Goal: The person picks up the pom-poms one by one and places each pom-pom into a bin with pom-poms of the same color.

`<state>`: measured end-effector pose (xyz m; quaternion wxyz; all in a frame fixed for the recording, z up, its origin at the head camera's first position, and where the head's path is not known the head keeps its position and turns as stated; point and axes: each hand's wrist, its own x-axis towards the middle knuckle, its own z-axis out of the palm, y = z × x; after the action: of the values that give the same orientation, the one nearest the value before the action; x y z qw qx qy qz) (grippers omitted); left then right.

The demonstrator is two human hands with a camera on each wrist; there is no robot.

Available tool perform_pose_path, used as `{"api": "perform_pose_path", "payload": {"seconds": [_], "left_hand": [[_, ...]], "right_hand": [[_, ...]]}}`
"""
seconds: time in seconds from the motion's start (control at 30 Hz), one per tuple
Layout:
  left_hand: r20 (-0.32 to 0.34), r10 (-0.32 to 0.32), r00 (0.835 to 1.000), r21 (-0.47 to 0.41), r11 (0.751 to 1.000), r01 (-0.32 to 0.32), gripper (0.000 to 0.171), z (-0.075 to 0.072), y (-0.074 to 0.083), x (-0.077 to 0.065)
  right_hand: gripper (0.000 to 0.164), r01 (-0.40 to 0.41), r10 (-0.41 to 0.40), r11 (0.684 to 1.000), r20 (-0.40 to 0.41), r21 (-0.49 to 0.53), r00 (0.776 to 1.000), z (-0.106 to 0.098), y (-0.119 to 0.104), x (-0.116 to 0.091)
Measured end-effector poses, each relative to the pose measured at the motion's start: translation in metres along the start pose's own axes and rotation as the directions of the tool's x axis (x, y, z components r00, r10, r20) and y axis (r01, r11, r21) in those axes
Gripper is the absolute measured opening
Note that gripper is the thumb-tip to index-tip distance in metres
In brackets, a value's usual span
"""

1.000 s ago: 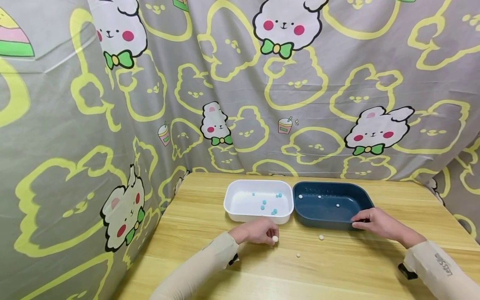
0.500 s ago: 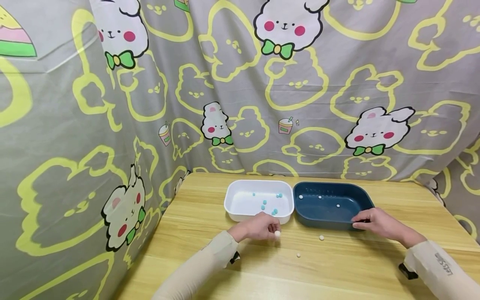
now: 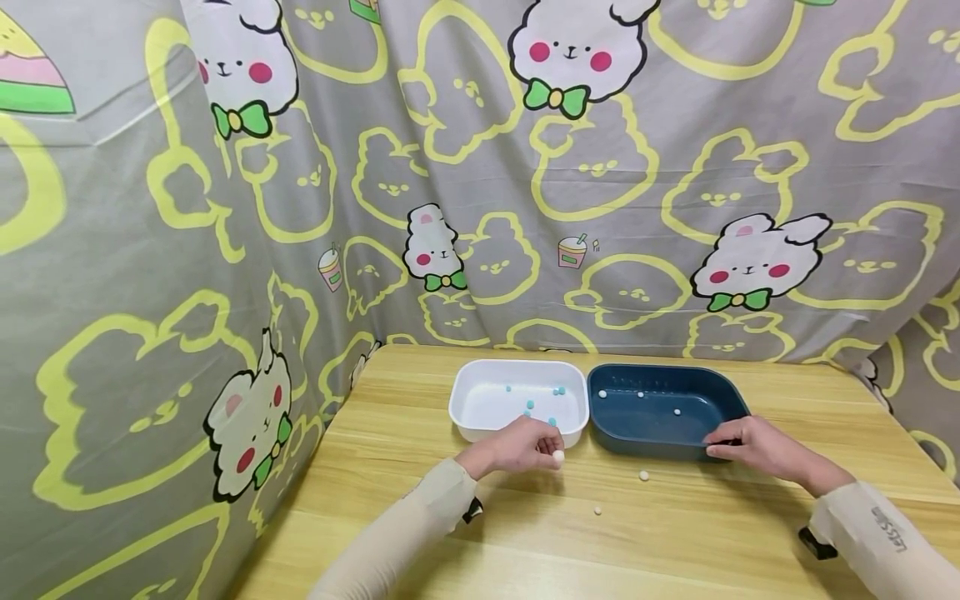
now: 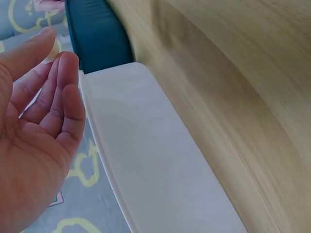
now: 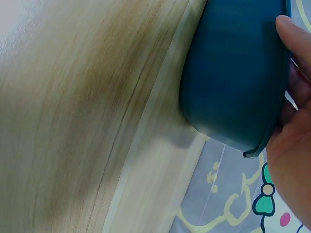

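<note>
My left hand (image 3: 519, 446) pinches a small white ball (image 3: 558, 456) between thumb and fingertips, just in front of the white tray. The left wrist view shows that ball (image 4: 54, 51) partly hidden behind the fingers. Several small light-blue balls (image 3: 530, 405) lie in the white tray (image 3: 480, 434), some behind my hand. To its right stands a dark blue tray (image 3: 637, 448) with three white balls (image 3: 677, 412) inside. My right hand (image 3: 761, 447) grips that tray's front right rim, thumb on the outer wall in the right wrist view.
Two more white balls lie on the wooden table (image 3: 420, 550): a larger one (image 3: 643, 476) before the dark tray and a smaller one (image 3: 597, 511) nearer me. A patterned grey curtain (image 3: 495, 183) hangs behind the table and along its left side.
My left hand has moved up and slightly right with the white ball, away from the near table area towards the trays. The right hand stays at the dark tray's rim.
</note>
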<state>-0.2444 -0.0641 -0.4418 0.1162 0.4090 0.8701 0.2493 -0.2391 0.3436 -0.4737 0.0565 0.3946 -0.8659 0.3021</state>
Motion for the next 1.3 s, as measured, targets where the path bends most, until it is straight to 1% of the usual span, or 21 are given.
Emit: {"api": "perform_pose_path", "payload": {"seconds": [0.17,0.27,0.4,0.83,0.97,1.2,1.3], "left_hand": [[-0.038,0.013,0.999,-0.025,1.0,-0.014,0.003,-0.002,0.003,0.003],[-0.07,0.008,0.997,-0.023,1.0,-0.009,0.004,-0.003,0.004,0.005],[-0.096,0.01,0.995,-0.015,1.0,-0.012,0.005,-0.005,0.006,0.009],[-0.121,0.022,0.992,0.011,1.0,-0.021,0.004,-0.016,0.012,0.026],[-0.123,0.011,0.992,0.003,1.0,-0.01,0.004,-0.019,0.016,0.029],[-0.14,0.028,0.99,0.019,0.999,-0.025,0.004,-0.021,0.017,0.038],[-0.145,0.024,0.989,0.018,1.0,-0.022,0.003,-0.023,0.018,0.043]], "right_hand": [[0.011,-0.01,0.01,1.0,-0.004,0.01,1.0,0.0,-0.001,0.0],[0.012,-0.023,0.023,1.0,-0.002,0.015,1.0,0.0,-0.001,0.0],[0.012,-0.024,0.024,1.0,-0.002,0.01,1.0,0.001,0.0,-0.001],[0.012,-0.027,0.027,1.0,0.0,0.006,1.0,0.0,-0.001,-0.002],[0.012,-0.028,0.028,1.0,-0.007,0.008,1.0,0.0,-0.002,-0.002],[0.011,0.002,-0.002,1.0,-0.017,0.019,1.0,0.0,-0.003,-0.001],[0.011,0.004,-0.003,1.0,-0.027,0.02,1.0,0.0,-0.003,-0.001]]}}
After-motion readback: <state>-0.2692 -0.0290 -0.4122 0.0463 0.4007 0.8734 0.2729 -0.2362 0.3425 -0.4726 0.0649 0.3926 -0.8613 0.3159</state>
